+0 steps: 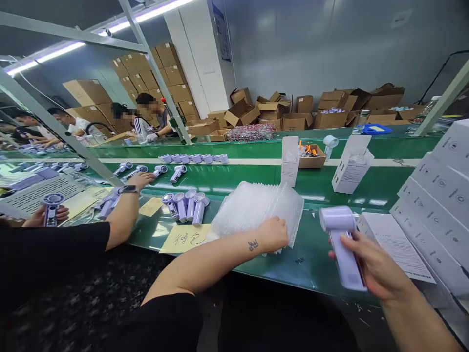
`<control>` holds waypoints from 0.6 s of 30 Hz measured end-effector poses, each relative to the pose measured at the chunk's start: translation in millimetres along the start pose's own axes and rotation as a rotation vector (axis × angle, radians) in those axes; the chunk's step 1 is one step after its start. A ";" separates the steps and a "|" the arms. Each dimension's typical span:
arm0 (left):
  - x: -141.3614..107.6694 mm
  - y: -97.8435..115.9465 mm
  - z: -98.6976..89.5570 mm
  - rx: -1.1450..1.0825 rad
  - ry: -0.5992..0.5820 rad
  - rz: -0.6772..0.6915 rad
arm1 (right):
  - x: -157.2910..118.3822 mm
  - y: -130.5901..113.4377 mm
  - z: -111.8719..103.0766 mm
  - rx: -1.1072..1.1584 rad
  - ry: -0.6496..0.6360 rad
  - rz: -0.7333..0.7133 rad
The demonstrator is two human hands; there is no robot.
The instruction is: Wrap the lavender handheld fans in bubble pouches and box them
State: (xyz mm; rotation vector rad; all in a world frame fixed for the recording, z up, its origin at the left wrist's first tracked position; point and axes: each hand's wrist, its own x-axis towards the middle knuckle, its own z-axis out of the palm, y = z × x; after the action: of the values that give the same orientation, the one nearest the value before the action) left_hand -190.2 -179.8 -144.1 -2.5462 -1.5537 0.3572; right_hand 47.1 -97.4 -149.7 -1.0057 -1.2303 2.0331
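My right hand [370, 261] is wrapped round the handle of a lavender handheld fan [344, 249], held over the bench's front edge at the right. On the near right part of a stack of clear bubble-wrap bags [249, 208] rests my left hand [274, 234], its fingers curled down; whether they pinch a bag is hidden. Left of the stack, several lavender fans [190, 205] lie side by side, above a yellow paper [183, 238] with handwriting. A flat white box [397, 242] lies just beyond my right hand.
White boxes [439, 195] are stacked at the right. Two upright white boxes [352, 166] and a small carton [312, 159] stand behind the bags. At the left, a co-worker's arm [126, 210] reaches to fans on the green belt [234, 178]. A metal post [157, 73] rises there.
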 end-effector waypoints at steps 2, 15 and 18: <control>8.4 -1.5 -1.5 -0.021 -0.020 -0.038 | -20.5 17.5 -16.6 0.091 -0.059 0.119; 43.1 47.2 -15.1 -1.597 0.619 -0.681 | -22.8 35.4 -1.4 0.274 -0.293 0.158; 36.1 53.4 -18.7 -1.185 0.821 -0.445 | -21.4 41.6 -1.0 0.274 -0.282 0.148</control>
State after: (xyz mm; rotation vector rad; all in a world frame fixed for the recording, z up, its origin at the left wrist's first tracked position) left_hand -123.5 -172.0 -143.5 -2.1263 -2.0978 -1.8646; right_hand 56.9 -131.0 -180.8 -0.7163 -0.9955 2.4443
